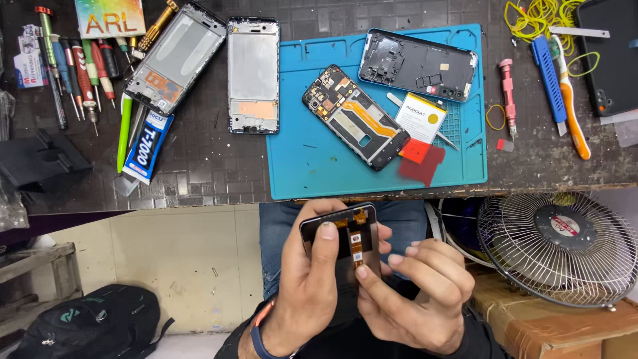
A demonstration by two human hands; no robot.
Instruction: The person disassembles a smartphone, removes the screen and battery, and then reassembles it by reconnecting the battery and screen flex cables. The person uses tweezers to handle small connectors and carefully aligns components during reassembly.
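Observation:
My left hand [307, 286] grips a black phone screen panel [340, 229] with an orange flex cable, held over my lap below the table edge. The thumb lies across its upper part. My right hand [417, 292] holds the panel's lower right side, its thumb pressed near the flex cable's small connector [357, 256]. On the blue work mat [299, 166] above lie an opened phone body with exposed boards [355, 116] and a dark back cover [417, 65].
Two bare phone frames [252, 73] lie left of the mat, beside a glue tube [147, 143] and several screwdrivers [73, 70]. Blue and orange tools [561, 86] lie at right. A table fan [561, 246] sits on a cardboard box [565, 332]. A black backpack [86, 326] lies on the floor.

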